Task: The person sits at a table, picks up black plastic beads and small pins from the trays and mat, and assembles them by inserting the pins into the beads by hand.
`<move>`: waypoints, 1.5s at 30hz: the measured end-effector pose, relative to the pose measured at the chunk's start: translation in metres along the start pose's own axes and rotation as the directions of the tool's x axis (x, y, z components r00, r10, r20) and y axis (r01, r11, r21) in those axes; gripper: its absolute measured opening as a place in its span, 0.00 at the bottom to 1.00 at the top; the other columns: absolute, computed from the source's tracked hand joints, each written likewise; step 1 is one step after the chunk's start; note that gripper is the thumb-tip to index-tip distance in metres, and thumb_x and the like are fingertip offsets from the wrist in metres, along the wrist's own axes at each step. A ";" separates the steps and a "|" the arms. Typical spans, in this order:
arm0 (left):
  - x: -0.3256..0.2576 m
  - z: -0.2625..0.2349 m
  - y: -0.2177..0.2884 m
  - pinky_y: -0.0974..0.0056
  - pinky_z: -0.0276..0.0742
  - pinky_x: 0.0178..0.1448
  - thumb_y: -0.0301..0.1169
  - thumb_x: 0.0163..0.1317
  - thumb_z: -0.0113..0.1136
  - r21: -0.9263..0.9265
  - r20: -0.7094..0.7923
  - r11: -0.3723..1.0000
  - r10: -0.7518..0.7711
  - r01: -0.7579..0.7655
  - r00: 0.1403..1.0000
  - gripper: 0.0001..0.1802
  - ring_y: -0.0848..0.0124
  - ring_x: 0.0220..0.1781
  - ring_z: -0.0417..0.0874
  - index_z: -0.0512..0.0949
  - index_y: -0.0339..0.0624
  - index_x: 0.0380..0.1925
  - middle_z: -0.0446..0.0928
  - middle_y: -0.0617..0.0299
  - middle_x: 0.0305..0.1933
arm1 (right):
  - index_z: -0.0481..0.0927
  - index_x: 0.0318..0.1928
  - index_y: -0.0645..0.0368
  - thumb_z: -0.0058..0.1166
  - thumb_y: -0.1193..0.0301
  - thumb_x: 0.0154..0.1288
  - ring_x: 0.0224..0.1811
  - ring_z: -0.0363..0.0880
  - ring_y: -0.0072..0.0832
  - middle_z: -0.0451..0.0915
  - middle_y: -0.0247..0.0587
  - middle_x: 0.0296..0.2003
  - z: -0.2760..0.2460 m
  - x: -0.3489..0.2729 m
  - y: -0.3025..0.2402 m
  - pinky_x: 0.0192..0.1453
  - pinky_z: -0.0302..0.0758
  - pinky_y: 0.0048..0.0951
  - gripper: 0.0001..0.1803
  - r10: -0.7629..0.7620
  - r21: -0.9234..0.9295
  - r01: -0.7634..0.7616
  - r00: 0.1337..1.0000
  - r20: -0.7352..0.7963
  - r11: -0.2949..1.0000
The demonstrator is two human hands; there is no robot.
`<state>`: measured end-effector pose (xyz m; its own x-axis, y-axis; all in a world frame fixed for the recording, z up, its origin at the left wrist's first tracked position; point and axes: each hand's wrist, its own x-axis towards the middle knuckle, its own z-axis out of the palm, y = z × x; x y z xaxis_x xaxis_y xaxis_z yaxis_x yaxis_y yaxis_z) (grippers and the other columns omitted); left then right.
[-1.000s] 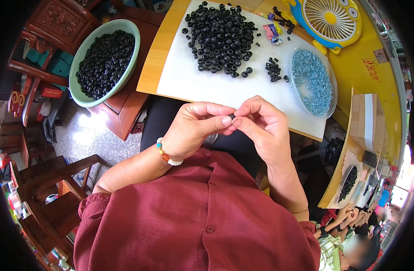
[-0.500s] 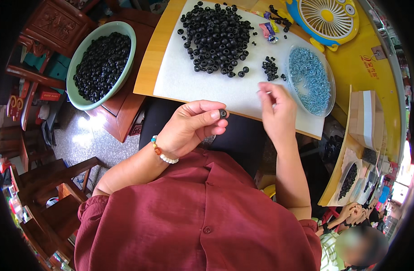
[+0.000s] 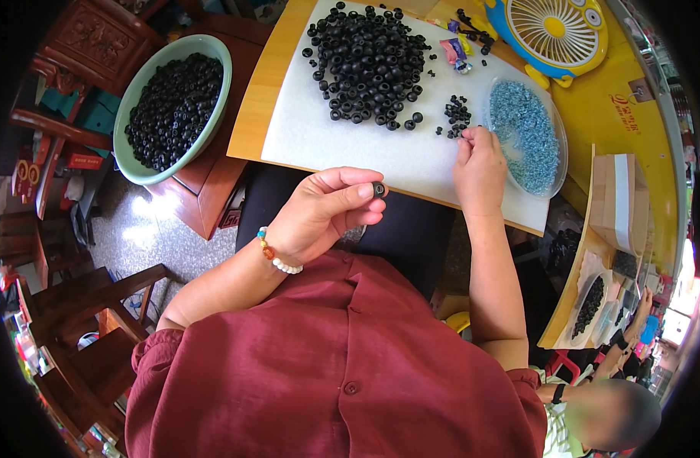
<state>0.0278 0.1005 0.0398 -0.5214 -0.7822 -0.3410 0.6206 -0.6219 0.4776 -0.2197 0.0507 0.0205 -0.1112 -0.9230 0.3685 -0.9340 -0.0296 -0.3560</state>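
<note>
Hands (image 3: pixel 323 208) now apart, right one (image 3: pixel 481 177) at small black pieces (image 3: pixel 457 112)

Left hand (image 3: pixel 319 210) pinching bead (image 3: pixel 378 190), right hand (image 3: pixel 482 172) near pieces (image 3: pixel 457 111)

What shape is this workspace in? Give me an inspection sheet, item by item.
Surface: white mat on wooden table.
Beads: big pile of black beads, small pile of tinier ones, blue beads in a clear dish, more black beads in a green bowl.
Clutter: colourful wrappers, yellow-and-blue fan.
Hands: left hand pinches a black bead; right hand at the small pile, contact unclear.
Cables: nothing clearly seen.
Surroundings: wooden chair left, cardboard box right, another person lower right.
</note>
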 end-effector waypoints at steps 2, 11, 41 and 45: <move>0.001 0.000 -0.001 0.68 0.82 0.45 0.23 0.62 0.55 -0.004 0.006 1.000 -0.005 0.005 1.000 0.10 0.70 0.38 0.83 0.77 0.35 0.44 0.80 0.57 0.38 | 0.74 0.36 0.58 0.53 0.76 0.56 0.37 0.76 0.44 0.76 0.45 0.34 0.001 0.002 -0.001 0.40 0.74 0.40 0.06 -0.033 -0.018 0.032 0.999 -0.021 0.999; 0.003 -0.002 0.000 0.67 0.82 0.45 0.24 0.62 0.56 -0.049 -0.023 0.999 -0.022 0.021 0.999 0.10 0.70 0.38 0.83 0.77 0.35 0.44 0.79 0.58 0.39 | 0.75 0.33 0.60 0.52 0.79 0.55 0.31 0.77 0.42 0.76 0.46 0.30 -0.007 0.004 -0.007 0.34 0.74 0.40 0.04 -0.013 0.114 0.012 1.000 0.010 0.993; -0.012 0.014 -0.001 0.67 0.82 0.47 0.19 0.59 0.58 0.052 0.091 0.993 0.099 -0.104 0.991 0.12 0.67 0.40 0.83 0.78 0.33 0.44 0.80 0.53 0.40 | 0.78 0.35 0.67 0.62 0.80 0.53 0.29 0.77 0.23 0.81 0.44 0.33 -0.063 -0.041 -0.077 0.37 0.75 0.21 0.09 -0.132 0.699 -0.702 0.712 0.690 -0.137; -0.016 0.016 0.002 0.67 0.82 0.48 0.20 0.59 0.58 0.128 0.075 0.986 0.101 -0.110 0.992 0.12 0.68 0.40 0.83 0.78 0.32 0.44 0.80 0.53 0.40 | 0.78 0.35 0.68 0.62 0.81 0.54 0.29 0.77 0.22 0.81 0.42 0.32 -0.069 -0.038 -0.079 0.37 0.76 0.20 0.08 -0.118 0.722 -0.692 0.719 0.685 -0.025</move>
<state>0.0274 0.1123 0.0591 -0.4981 -0.8362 -0.2295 0.5945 -0.5221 0.6116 -0.1647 0.1149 0.0936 0.2626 -0.9230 -0.2813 0.3450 0.3620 -0.8660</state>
